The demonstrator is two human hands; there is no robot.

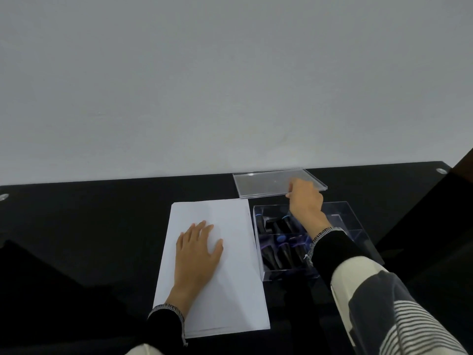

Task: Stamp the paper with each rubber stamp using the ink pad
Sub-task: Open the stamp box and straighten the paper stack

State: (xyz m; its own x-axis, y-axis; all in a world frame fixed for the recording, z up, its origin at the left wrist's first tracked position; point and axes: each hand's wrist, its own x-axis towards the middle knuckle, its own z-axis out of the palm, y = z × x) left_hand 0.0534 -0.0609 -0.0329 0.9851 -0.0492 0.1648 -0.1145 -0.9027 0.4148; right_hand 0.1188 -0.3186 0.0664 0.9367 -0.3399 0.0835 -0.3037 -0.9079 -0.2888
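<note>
A stack of white paper [230, 285] lies on the black table [76, 239]. My left hand [198, 248] rests flat on the paper with fingers spread. To the right stands a clear plastic box [358, 226] holding several dark rubber stamps [277, 251], some with blue tops. Behind the box lies its clear lid [263, 183] flat on the table. My right hand [305, 201] reaches over the box and pinches the lid's near right edge. No ink pad is plainly visible.
A plain white wall [230, 85] rises directly behind the table. Round metal fittings [440, 170] sit at the table's back corners. The table's right edge runs diagonally near the box.
</note>
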